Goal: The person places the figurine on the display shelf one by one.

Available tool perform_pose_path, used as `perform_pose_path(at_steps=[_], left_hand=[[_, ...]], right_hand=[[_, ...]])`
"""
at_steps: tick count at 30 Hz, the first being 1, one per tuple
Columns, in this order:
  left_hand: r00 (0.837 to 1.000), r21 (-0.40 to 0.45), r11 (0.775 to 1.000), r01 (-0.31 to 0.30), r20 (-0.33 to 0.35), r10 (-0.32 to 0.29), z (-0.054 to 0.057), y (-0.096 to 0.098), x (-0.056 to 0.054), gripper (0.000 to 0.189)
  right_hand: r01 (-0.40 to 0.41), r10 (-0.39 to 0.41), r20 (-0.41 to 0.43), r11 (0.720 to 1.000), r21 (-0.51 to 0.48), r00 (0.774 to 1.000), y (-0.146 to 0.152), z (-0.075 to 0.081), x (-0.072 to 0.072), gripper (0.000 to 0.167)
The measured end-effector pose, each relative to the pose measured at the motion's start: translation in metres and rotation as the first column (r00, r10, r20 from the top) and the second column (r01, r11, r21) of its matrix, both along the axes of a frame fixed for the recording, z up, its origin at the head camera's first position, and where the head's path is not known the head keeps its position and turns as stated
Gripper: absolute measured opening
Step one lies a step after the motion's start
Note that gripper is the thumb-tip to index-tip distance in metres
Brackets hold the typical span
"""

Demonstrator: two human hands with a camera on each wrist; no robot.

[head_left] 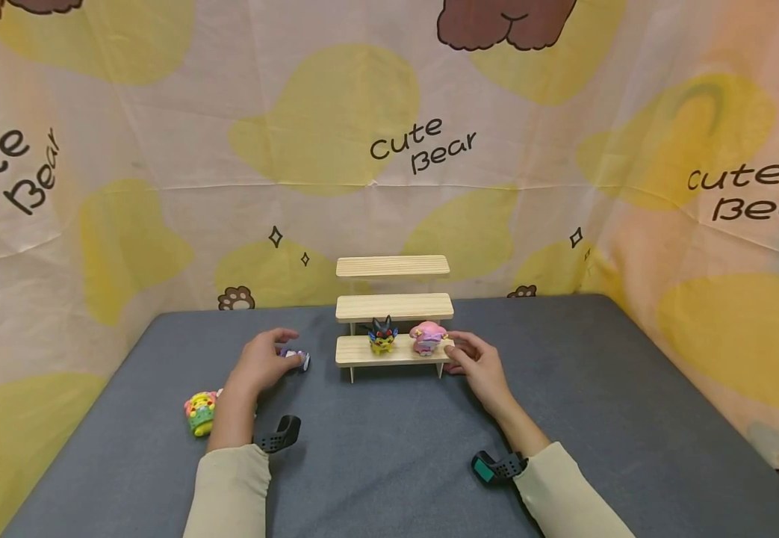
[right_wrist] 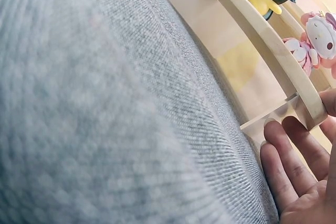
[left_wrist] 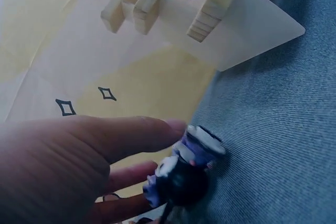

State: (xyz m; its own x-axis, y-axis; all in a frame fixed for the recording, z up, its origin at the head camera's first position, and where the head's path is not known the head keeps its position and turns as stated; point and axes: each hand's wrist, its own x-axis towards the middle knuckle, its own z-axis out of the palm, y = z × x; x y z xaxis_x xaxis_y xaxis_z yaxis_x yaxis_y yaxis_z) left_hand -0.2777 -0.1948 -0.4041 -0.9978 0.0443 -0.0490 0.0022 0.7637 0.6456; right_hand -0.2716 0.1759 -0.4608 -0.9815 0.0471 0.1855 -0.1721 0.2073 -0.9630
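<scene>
My left hand [head_left: 260, 366] pinches a small purple, white and black figurine [left_wrist: 184, 184] low over the table, left of a three-tier wooden display stand [head_left: 394, 306]. In the left wrist view the thumb lies at the figurine's pale base, with fingers behind it. My right hand [head_left: 482, 368] grips the right end of the bottom shelf [right_wrist: 260, 32], its thumb up at the board's end and fingers underneath. On that shelf stand a yellow figurine with a dark eared hood [head_left: 382, 336] and a pink figurine with a white face [right_wrist: 321, 38].
A colourful yellow, green and pink figurine [head_left: 201, 413] sits on the grey cloth-covered table [head_left: 376, 456], beside my left forearm. Behind the stand hangs a printed curtain [head_left: 335, 127], which also closes off both sides. A clear side panel [left_wrist: 247, 35] supports the shelves.
</scene>
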Motion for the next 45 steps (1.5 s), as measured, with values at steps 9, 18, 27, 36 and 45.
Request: perform_pose_path(at_steps=[9, 18, 27, 36, 45], left_hand=[[1.000, -0.008, 1.000, -0.017, 0.006, 0.017, -0.006, 0.000, -0.001, 0.053], [0.997, 0.006, 1.000, -0.014, -0.078, 0.015, -0.012, 0.008, -0.004, 0.047], [0.996, 0.071, 0.996, -0.057, -0.070, 0.062, -0.017, 0.010, -0.008, 0.050], [0.980, 0.079, 0.976, -0.201, 0.017, 0.200, -0.015, 0.016, -0.006, 0.056], [0.992, 0.132, 0.984, -0.123, -0.010, 0.125, -0.017, 0.021, -0.009, 0.059]], right_hand=[[0.003, -0.003, 0.001, 1.000, 0.001, 1.000, 0.000, 0.001, 0.000, 0.032], [0.001, -0.001, 0.006, 1.000, -0.007, 1.000, 0.000, 0.000, 0.000, 0.031], [0.001, -0.001, 0.005, 1.000, -0.008, 1.000, 0.000, -0.001, 0.000, 0.031], [-0.002, 0.002, 0.008, 1.000, 0.002, 1.000, 0.000, -0.001, -0.001, 0.031], [-0.007, 0.007, 0.005, 1.000, 0.002, 1.000, 0.001, 0.000, -0.001, 0.032]])
